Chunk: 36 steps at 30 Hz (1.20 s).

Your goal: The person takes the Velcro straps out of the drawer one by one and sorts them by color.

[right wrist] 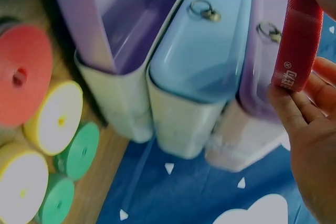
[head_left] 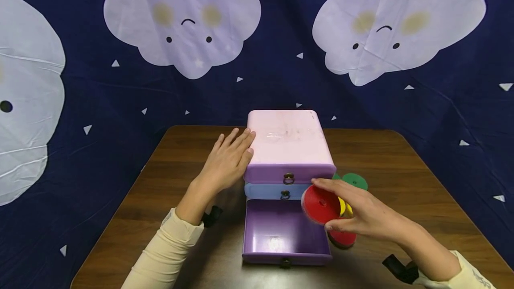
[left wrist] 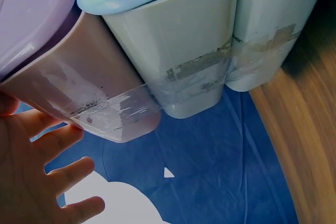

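A small chest of drawers with a pink top stands on the table. Its bottom purple drawer is pulled out and has nothing in it; the blue middle drawer and the purple top drawer are closed. My left hand rests its outstretched fingers against the chest's upper left side. Between thumb and fingers, my right hand pinches a red roll of tape above the open drawer's right edge. The right wrist view shows white printing on that roll's rim.
To the right of the chest lie another red roll, yellow rolls and green rolls. Clear tape runs across the chest's side. Behind the wooden table hangs a dark blue cloth with cloud prints.
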Tool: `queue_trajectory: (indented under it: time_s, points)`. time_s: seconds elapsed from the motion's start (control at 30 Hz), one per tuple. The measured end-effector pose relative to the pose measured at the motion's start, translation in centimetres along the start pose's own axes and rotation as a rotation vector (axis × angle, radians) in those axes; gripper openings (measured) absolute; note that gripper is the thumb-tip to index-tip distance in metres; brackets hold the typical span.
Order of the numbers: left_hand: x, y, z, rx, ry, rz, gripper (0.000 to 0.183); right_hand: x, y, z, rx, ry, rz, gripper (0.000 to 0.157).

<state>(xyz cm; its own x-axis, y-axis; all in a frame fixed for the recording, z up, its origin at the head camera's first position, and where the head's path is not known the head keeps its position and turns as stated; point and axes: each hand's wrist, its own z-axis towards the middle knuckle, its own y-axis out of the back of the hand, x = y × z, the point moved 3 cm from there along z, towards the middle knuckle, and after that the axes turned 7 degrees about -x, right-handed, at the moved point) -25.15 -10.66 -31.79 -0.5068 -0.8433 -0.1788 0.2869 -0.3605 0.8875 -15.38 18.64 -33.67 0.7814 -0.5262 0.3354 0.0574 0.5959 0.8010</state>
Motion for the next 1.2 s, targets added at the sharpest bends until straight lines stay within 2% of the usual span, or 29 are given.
queue_trajectory:
  time_s: [0.27, 0.43, 0.63, 0.9, 1.2]
  points:
    - [0.0, 0.0, 0.0, -0.004, -0.005, 0.002, 0.050, -1.3, 1.9, -2.7, -0.085, -0.063, -0.125, 0.086]
    - [0.0, -0.1, 0.0, -0.002, -0.004, -0.005, 0.050, -2.4, 2.5, -4.8, -0.125, -0.110, -0.151, 0.086]
    - [0.0, -0.1, 0.0, -0.009, -0.005, -0.009, 0.049, -3.9, 2.7, -7.7, -0.158, -0.216, -0.172, 0.086]
    - [0.0, 0.1, -0.2, -0.010, -0.009, -0.005, 0.050, -5.6, 2.1, -10.9, -0.258, -0.315, -0.206, 0.086]
    - [0.0, 0.0, -0.1, -0.006, -0.006, -0.019, 0.050, -7.2, -0.1, -14.0, -0.310, -0.381, -0.152, 0.081]
